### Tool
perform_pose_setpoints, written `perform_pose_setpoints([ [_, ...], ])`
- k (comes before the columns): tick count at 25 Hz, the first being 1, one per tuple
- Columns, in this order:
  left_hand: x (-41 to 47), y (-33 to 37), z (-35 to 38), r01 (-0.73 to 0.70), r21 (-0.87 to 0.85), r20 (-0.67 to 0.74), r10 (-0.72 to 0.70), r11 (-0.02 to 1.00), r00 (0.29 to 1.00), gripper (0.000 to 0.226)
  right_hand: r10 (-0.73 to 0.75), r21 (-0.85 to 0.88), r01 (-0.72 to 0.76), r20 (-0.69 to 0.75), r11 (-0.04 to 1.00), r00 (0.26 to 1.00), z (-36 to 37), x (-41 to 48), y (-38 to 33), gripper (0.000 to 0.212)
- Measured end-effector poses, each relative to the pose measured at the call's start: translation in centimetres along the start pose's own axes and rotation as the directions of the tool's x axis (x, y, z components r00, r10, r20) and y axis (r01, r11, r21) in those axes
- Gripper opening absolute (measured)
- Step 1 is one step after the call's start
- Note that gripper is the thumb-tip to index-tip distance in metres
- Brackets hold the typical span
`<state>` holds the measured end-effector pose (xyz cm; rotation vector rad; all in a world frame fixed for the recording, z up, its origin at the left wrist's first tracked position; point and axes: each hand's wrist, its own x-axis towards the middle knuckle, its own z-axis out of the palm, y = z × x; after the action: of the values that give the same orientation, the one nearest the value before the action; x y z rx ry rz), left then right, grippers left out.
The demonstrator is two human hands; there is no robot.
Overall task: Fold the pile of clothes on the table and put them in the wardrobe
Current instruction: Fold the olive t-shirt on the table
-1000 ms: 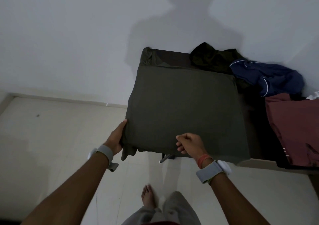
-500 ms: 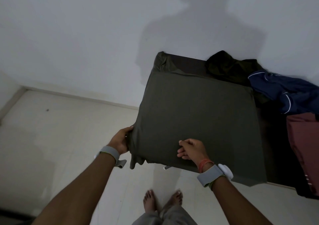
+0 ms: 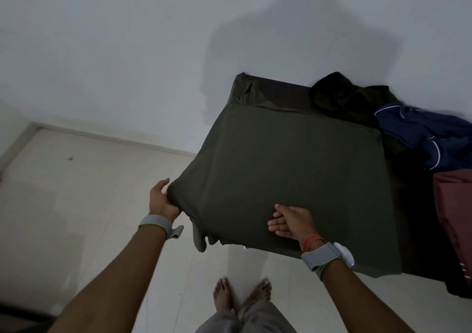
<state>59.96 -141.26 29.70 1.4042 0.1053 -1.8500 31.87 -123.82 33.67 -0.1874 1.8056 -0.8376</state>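
A soft grey fabric wristband [image 3: 155,224] is worn on the left wrist, edged along one side with a thin line of green; a loose tail of grey strap [image 3: 177,231] is seen sticking out from it. A matching grey fabric band [image 3: 320,256] is worn on the right wrist, and a rounded white plastic module [image 3: 343,253] is mounted on it — a small bluish-white light [image 3: 352,264] is shown at the module's edge. Just beside that band, on the side of the right grip [image 3: 293,221], an orange-red thread bracelet [image 3: 313,240] is tied. The left forearm [image 3: 115,276] and the right forearm [image 3: 357,299] are left bare. Loose light-grey trousers [image 3: 255,317] are worn, and the two feet [image 3: 223,294] are seen bare below them.
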Motion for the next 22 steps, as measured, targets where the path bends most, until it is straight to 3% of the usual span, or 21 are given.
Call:
perform_pose_setpoints([
  [2, 1.1, 0.3, 0.3, -0.037, 0.219, -0.184, 0.078, 0.975, 0.980, 0.027, -0.001, -0.002, 0.001, -0.005, 1.000, 1.000, 0.1, -0.2, -0.2, 0.032],
  [4, 1.5, -0.1, 0.4, -0.046, 0.422, -0.363, 0.215, 0.905, 0.907, 0.037, -0.006, 0.000, 0.006, -0.010, 1.000, 1.000, 0.0, -0.2, -0.2, 0.033],
  [5, 1.3, -0.6, 0.7, -0.102, 0.491, -0.361, 0.309, 0.865, 0.880, 0.037, -0.010, 0.000, 0.010, -0.012, 1.000, 1.000, 0.0, -0.1, -0.1, 0.033],
  [6, 1.1, -1.3, 1.0, -0.194, 0.574, -0.285, 0.417, 0.795, 0.863, 0.032, -0.012, -0.002, 0.012, -0.014, 1.000, 1.000, 0.0, -0.1, -0.1, 0.032],
  [8, 0.2, -2.9, 1.7, -0.409, 0.706, 0.010, 0.569, 0.578, 0.822, 0.030, -0.018, -0.002, 0.018, -0.015, 1.000, 1.000, 0.0, -0.1, 0.0, 0.032],
  [10, -1.1, -4.3, 2.3, -0.543, 0.711, 0.289, 0.518, 0.447, 0.805, 0.035, -0.021, 0.002, 0.021, -0.012, 1.000, 1.000, 0.0, 0.0, 0.1, 0.033],
  [13, -2.3, -6.2, 1.3, -0.593, 0.770, 0.520, 0.306, 0.236, 0.797, 0.037, -0.025, 0.005, 0.025, -0.016, 1.000, 1.000, 0.0, 0.0, 0.2, 0.034],
  [15, -3.2, -7.1, 0.1, -0.545, 0.807, 0.493, 0.248, 0.227, 0.834, 0.039, -0.034, 0.013, 0.034, -0.024, 0.999, 0.999, 0.0, -0.1, 0.3, 0.035],
  [17, -4.4, -7.4, -0.9, -0.393, 0.842, 0.342, 0.198, 0.369, 0.919, 0.058, -0.042, 0.036, 0.043, -0.039, 0.998, 0.998, 0.2, 0.0, 0.4, 0.035],
  [19, -5.2, -7.6, -2.2, -0.281, 0.846, 0.227, 0.171, 0.454, 0.959, 0.068, -0.064, 0.072, 0.069, -0.076, 0.995, 0.995, 0.5, -0.4, 0.7, 0.034],
  [22, -5.1, -8.6, -5.4, -0.233, 0.867, 0.169, 0.180, 0.441, 0.969, 0.041, -0.129, 0.090, 0.143, -0.142, 0.986, 0.981, 1.1, -0.9, 1.3, 0.028],
])
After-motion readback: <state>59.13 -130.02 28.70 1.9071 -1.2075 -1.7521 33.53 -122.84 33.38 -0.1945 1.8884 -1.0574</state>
